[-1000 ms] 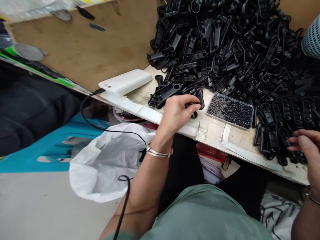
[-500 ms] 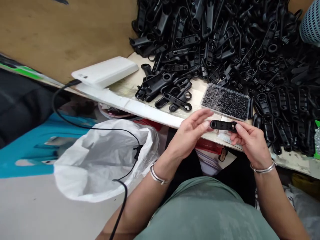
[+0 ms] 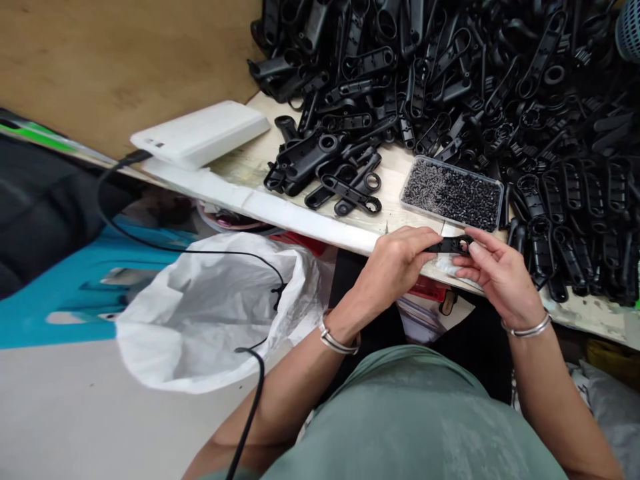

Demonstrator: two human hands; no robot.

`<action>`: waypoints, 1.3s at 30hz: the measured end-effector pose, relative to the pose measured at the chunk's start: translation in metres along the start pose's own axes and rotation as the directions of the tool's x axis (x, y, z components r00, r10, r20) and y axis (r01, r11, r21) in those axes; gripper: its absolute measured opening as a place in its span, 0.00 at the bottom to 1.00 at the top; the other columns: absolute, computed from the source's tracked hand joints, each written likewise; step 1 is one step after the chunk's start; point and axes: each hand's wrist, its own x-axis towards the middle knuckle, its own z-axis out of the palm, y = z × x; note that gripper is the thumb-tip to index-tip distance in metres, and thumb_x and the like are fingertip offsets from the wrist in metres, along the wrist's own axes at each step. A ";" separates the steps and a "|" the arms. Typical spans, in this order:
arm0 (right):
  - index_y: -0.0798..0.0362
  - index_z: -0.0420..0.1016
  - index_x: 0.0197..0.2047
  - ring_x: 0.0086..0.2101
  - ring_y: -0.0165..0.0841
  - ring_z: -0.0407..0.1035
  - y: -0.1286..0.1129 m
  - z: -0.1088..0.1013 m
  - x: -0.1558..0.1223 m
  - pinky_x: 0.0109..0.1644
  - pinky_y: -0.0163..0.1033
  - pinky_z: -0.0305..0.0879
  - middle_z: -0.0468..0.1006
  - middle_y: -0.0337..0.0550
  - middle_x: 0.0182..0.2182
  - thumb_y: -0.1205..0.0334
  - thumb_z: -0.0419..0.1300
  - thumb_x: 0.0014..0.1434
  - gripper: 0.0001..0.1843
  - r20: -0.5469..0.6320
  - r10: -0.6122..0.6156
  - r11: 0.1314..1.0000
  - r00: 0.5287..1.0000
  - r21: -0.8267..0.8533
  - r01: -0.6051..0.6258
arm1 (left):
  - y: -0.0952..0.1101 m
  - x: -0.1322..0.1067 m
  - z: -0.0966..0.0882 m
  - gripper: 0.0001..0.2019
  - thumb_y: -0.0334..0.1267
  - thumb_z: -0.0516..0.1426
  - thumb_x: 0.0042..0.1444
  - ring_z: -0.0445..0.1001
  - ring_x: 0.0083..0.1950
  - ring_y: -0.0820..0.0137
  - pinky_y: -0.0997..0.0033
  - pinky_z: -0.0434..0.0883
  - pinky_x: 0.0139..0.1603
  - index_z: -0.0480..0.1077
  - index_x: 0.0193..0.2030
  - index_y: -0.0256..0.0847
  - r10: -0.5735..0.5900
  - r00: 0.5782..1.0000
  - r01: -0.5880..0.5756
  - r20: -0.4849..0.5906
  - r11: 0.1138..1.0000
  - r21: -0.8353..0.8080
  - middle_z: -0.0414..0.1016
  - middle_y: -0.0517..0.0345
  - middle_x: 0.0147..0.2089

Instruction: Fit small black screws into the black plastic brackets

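Observation:
Between my two hands, just over the table's front edge, is a long black plastic part (image 3: 450,245) with a ring-shaped end. My left hand (image 3: 400,261) is closed on its left end, the fingers covering that end. My right hand (image 3: 503,277) pinches the ringed right end between thumb and fingers. Behind the part stands a clear plastic box (image 3: 401,197) of tiny black and greyish pieces. Left of the box lies a small group of similar black parts (image 3: 345,193). To the right, more black parts (image 3: 565,233) lie side by side in rows.
A large heap of black plastic parts (image 3: 415,60) covers the back of the table (image 3: 280,208). A white power bank (image 3: 200,133) with a black cable sits at the left. Below the edge hangs an open white bag (image 3: 165,360). A blue basket (image 3: 630,33) stands at far right.
My left hand has gone from fingers raised at the part's left end to closed on it. My right hand keeps its pinch. The camera view has shifted slightly.

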 end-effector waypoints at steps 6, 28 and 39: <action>0.52 0.77 0.46 0.33 0.31 0.77 0.002 0.007 -0.002 0.36 0.32 0.78 0.78 0.39 0.34 0.56 0.77 0.45 0.25 0.007 0.012 0.998 1.000 0.061 -0.013 | 0.003 -0.003 0.007 0.05 0.27 0.60 0.58 0.79 0.42 0.70 0.72 0.77 0.45 0.76 0.40 0.38 0.039 0.995 -0.036 -0.088 0.999 0.031 0.82 0.56 0.42; 0.53 0.81 0.49 0.24 0.30 0.67 -0.029 -0.031 0.011 0.29 0.35 0.67 0.75 0.39 0.25 0.53 0.71 0.52 0.22 0.418 0.159 0.910 0.894 -0.414 0.032 | 0.000 -0.001 -0.008 0.06 0.28 0.59 0.58 0.81 0.43 0.70 0.74 0.76 0.44 0.78 0.36 0.40 0.026 0.997 -0.013 0.072 0.985 -0.174 0.82 0.56 0.44; 0.60 0.69 0.61 0.27 0.34 0.72 -0.023 -0.031 0.011 0.36 0.40 0.73 0.77 0.41 0.26 0.46 0.68 0.54 0.38 0.282 0.091 0.819 0.955 -0.566 0.089 | -0.010 -0.001 0.002 0.07 0.26 0.57 0.59 0.80 0.44 0.67 0.70 0.76 0.46 0.77 0.35 0.36 -0.010 0.995 0.010 0.100 1.000 0.000 0.81 0.51 0.44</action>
